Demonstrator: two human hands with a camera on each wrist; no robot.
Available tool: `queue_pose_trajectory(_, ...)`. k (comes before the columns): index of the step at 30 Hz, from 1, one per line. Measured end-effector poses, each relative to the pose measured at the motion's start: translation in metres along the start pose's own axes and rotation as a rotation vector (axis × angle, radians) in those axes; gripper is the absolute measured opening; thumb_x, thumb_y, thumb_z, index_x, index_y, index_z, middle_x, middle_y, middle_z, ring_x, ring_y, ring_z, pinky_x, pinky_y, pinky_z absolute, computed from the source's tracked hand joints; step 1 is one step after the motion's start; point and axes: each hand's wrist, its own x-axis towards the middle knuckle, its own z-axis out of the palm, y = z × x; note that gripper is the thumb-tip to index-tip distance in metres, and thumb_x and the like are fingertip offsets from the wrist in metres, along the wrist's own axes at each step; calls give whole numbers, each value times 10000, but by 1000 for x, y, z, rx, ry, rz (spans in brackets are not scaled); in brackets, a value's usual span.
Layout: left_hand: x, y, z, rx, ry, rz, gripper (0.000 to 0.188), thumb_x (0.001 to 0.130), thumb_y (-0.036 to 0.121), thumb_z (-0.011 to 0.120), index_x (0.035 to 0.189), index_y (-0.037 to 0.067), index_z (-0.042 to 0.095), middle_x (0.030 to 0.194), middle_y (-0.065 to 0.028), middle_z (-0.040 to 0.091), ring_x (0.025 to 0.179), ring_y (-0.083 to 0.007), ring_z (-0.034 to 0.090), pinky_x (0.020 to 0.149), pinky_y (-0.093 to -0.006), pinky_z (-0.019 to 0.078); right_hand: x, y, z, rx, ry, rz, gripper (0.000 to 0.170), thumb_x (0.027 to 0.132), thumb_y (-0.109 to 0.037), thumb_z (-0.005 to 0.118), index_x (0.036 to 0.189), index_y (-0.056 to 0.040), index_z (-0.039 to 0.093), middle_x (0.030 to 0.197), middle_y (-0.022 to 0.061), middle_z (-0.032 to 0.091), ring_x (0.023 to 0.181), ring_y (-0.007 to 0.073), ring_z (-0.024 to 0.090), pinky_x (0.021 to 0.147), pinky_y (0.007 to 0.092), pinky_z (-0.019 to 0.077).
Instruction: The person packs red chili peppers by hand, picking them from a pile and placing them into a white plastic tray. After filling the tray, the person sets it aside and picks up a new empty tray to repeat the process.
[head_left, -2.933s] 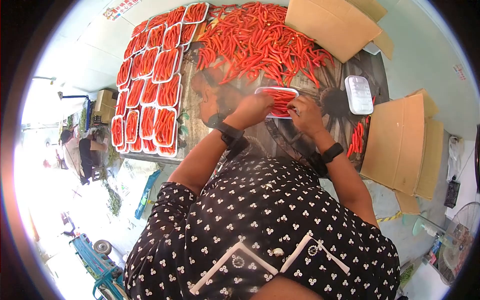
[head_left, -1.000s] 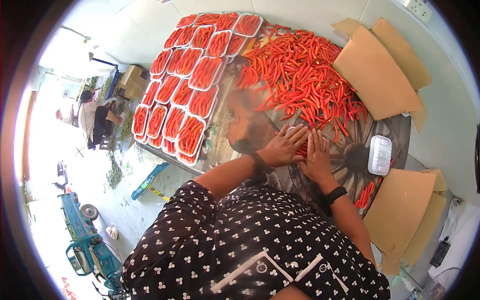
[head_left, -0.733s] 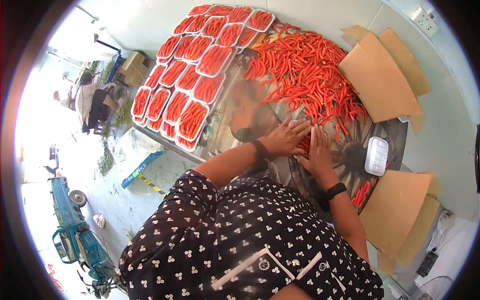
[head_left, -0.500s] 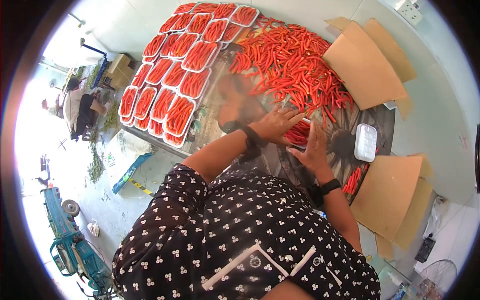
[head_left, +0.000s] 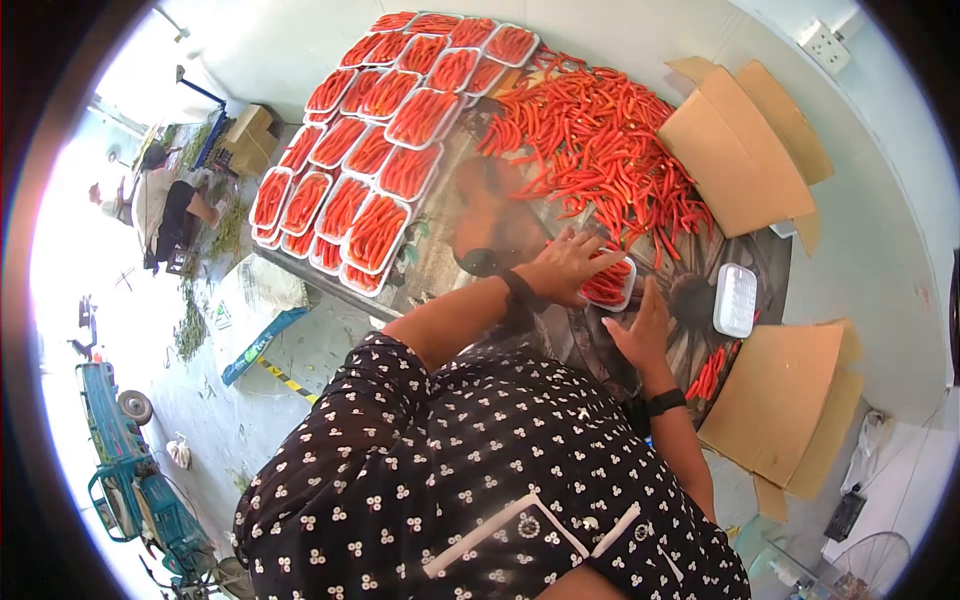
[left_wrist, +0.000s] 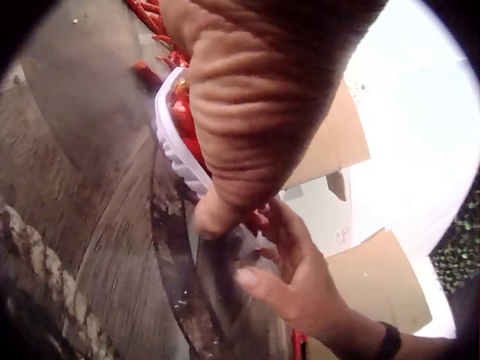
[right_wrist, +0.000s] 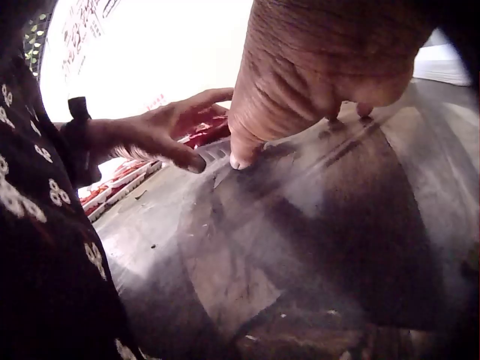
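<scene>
Red chili peppers lie side by side in a small white tray on the dark, wood-patterned table. My left hand reaches over the tray's left part, its fingers stretched across the chilies. In the left wrist view that hand hides much of the tray's load, with the ribbed white rim showing beside it. Just off the tray's right end, my right hand has its thumb and fingers spread apart, holding nothing. The right wrist view has its fingertips low over the tabletop.
Stacked trays of chilies cover the table's left side. Beyond the hands lies a large loose chili heap. To the right are a chili-free white tray, a few loose chilies and cardboard boxes at the table's edge.
Earlier the fingers picked at the chilies, then both hands pressed together over the tray. Since then the right hand has drawn away rightward and the tray's right end shows.
</scene>
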Motion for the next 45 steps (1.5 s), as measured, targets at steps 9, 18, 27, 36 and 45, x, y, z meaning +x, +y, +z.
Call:
queue_pose_trajectory(9,-29,-22,-63,8,195,-234,805,614,369,764,1331,160,467,1213,-144,525,1156,-354,472,976,-496,357,-2,0,4,-105,-33,13,977,660,-279,800,1411,34,258,1359,262,411,1245,418,404,1054,494,294)
queue_pose_trajectory(18,-113,-133,-193,447,527,-693,716,702,515,714,1305,214,471,1090,-108,583,1043,-313,548,882,-509,414,2,-6,-1,-126,-84,43,956,667,-241,795,1416,17,259,1361,247,413,1255,407,400,1056,494,298)
queue_pose_trajectory(27,-231,-269,-249,511,349,-1366,957,623,465,739,1435,185,319,1341,-157,464,1265,-343,398,1007,-518,329,4,-16,-5,-176,-153,149,923,686,-234,779,1422,-10,269,1373,226,408,1269,390,390,1059,484,299)
queue_pose_trajectory(36,-242,-323,-254,499,285,-1448,968,644,448,764,1452,217,283,1361,-154,457,1277,-352,403,1020,-514,340,9,-21,-8,-188,-212,221,889,689,-226,771,1409,-9,297,1383,233,398,1285,393,375,1066,492,294)
queue_pose_trajectory(45,-255,-355,-250,406,259,-1466,1037,616,430,797,1471,213,252,1418,-163,413,1321,-338,375,1065,-489,329,10,-24,-7,-180,-209,213,881,708,-226,757,1416,0,285,1390,240,392,1295,397,365,1076,466,301)
